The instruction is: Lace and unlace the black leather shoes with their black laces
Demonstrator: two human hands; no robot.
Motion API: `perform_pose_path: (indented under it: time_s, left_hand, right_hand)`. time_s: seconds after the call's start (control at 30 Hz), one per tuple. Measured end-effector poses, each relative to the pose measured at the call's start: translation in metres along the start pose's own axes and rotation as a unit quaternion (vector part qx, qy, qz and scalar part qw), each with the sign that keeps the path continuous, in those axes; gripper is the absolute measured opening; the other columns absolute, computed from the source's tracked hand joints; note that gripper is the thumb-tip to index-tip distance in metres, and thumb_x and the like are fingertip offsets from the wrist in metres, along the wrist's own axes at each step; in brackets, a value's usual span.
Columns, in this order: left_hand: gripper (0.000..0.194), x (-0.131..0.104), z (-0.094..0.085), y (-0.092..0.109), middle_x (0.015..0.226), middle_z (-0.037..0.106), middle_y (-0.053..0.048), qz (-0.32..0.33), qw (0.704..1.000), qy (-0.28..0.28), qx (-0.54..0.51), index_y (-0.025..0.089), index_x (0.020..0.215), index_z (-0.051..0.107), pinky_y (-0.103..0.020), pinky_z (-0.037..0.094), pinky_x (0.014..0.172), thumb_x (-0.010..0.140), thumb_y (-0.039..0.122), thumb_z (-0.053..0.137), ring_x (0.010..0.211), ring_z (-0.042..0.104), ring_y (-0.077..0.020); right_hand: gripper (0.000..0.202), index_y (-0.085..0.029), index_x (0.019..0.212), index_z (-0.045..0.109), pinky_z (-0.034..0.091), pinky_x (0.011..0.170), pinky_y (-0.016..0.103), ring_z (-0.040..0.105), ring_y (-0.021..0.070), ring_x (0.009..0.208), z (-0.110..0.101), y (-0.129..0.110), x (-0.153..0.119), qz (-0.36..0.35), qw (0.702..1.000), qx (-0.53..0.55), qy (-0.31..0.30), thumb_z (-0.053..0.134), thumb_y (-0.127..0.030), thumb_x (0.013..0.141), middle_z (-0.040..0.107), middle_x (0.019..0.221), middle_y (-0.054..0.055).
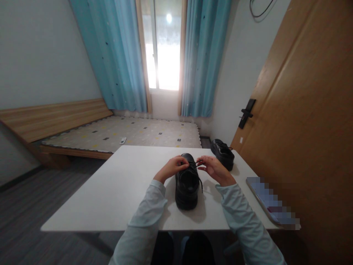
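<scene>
A black lace-up shoe (186, 197) stands upright on the white table, its heel toward me and its toe toward the window. My left hand (174, 166) reaches over its left side, thumb and fingers pinched together at the lacing. On the other side, my right hand (214, 169) pinches a black shoelace (199, 162) pulled out to the right of the shoe. Another length of lace hangs loose down the shoe's right side. The matching black shoe (224, 154) rests farther back, near the table's right edge.
The white table (110, 198) spans the space before me. A partly blurred flat object (271, 202) lies along its right edge. Beyond are a low bed (132, 132) with a small white remote (122, 140), blue curtains (121, 55) and a wooden door (303, 110) at right.
</scene>
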State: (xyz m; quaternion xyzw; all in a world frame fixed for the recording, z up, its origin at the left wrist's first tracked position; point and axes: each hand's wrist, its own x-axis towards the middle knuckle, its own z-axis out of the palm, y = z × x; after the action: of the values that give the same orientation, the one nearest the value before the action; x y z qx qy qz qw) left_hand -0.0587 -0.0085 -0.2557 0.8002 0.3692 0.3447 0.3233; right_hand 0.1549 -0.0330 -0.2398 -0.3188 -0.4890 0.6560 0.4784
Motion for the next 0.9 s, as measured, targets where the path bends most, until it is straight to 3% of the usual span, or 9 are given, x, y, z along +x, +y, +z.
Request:
perform_pose_path:
  time_s: [0.2, 0.5, 0.7, 0.9]
  left_hand:
    - [0.017, -0.001, 0.000, 0.000, 0.086, 0.061, -0.005, 0.002, 1.000, 0.003, 0.003, 0.015, 0.082, 0.069, -0.025, 0.042, 0.067, 0.079, 0.030, 0.060, 0.078, 0.055, -0.0149]
    - [0.017, 0.000, 0.001, -0.001, 0.085, 0.061, -0.004, 0.003, 1.000, 0.003, 0.005, 0.016, 0.081, 0.069, -0.024, 0.042, 0.066, 0.079, 0.031, 0.060, 0.076, 0.053, -0.0140]
    - [0.019, 0.000, 0.001, -0.002, 0.087, 0.061, -0.005, 0.006, 1.000, 0.003, -0.001, 0.016, 0.082, 0.069, -0.025, 0.043, 0.068, 0.079, 0.033, 0.061, 0.078, 0.055, -0.0149]
    - [0.021, 0.000, 0.001, -0.005, 0.089, 0.061, -0.005, 0.007, 1.000, -0.002, -0.004, 0.016, 0.084, 0.069, -0.025, 0.043, 0.069, 0.079, 0.034, 0.060, 0.080, 0.055, -0.0152]
  right_hand:
    - [0.015, -0.017, 0.076, 0.063, 0.048, 0.075, 0.031, 0.061, 0.0123, 0.072, 0.001, -0.005, -0.005, -0.005, 0.999, 0.031, -0.025, 0.074, -0.025, 0.070, 0.069, 0.095, 0.004]
    - [0.017, -0.017, 0.072, 0.064, 0.050, 0.065, 0.023, 0.057, 0.0069, 0.059, 0.003, 0.000, -0.001, -0.088, 0.995, 0.024, 0.028, 0.078, -0.022, 0.065, 0.067, 0.086, 0.000]
    - [0.022, -0.019, 0.074, 0.065, 0.052, 0.074, 0.029, 0.062, 0.0109, 0.069, 0.009, 0.006, 0.004, -0.140, 0.988, 0.043, 0.054, 0.080, -0.030, 0.063, 0.065, 0.092, 0.001]
    - [0.024, -0.019, 0.082, 0.057, 0.051, 0.066, 0.029, 0.062, 0.0121, 0.065, 0.010, 0.008, 0.006, -0.182, 0.980, -0.048, 0.057, 0.067, -0.041, 0.077, 0.065, 0.086, 0.002]
